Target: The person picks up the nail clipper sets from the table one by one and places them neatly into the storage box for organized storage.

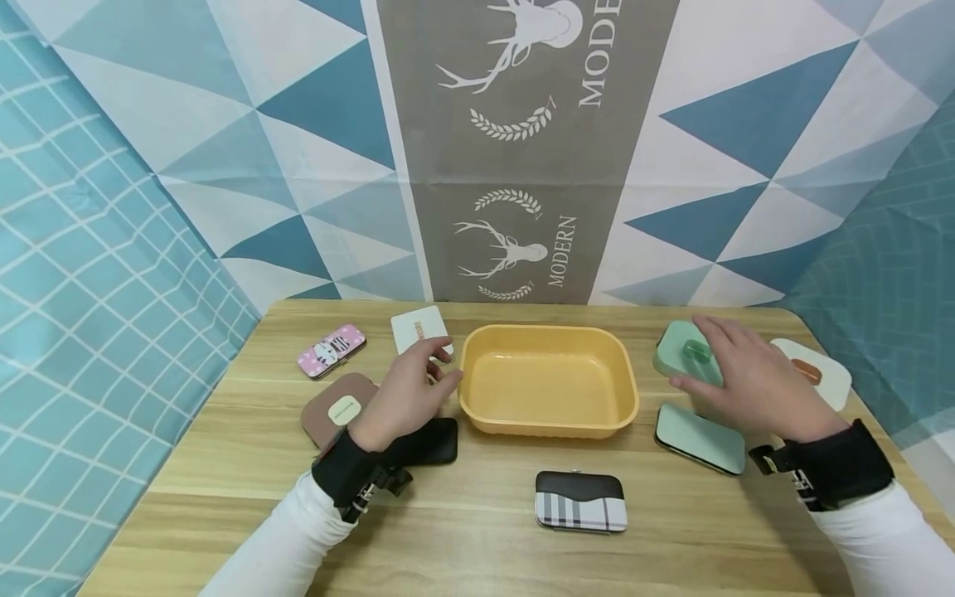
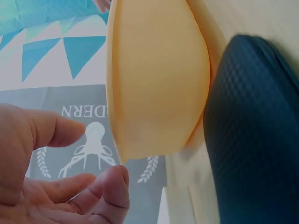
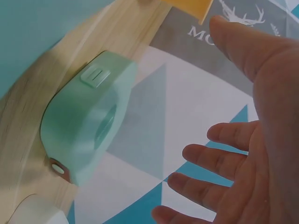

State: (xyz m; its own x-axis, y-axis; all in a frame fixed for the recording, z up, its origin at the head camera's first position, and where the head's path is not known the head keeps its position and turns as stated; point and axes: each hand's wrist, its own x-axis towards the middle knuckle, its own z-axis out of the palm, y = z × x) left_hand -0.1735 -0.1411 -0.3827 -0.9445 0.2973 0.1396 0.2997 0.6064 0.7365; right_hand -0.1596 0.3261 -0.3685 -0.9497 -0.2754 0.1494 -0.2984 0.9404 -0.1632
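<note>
My left hand (image 1: 406, 390) hovers by the left rim of a yellow plastic basin (image 1: 548, 430), thumb and fingers loosely bent and nothing between them. Under its wrist lies a black case (image 1: 440, 441), whose textured side (image 2: 257, 135) fills the right of the left wrist view. A brown rounded case (image 1: 326, 402) with a cream oval label is partly hidden by that hand. Over on the right, my right hand (image 1: 753, 377) spreads its fingers above a mint green case (image 1: 675, 342). The right wrist view shows that case (image 3: 70, 121) apart from the fingers, a small clasp on its side.
A pink patterned case (image 1: 332, 350) and a white square case (image 1: 416, 325) lie at the back left. Near the front is a black-and-plaid clasp case (image 1: 580, 502). A pale green flat case (image 1: 701, 439) and a white case with a brown patch (image 1: 834, 380) lie at right.
</note>
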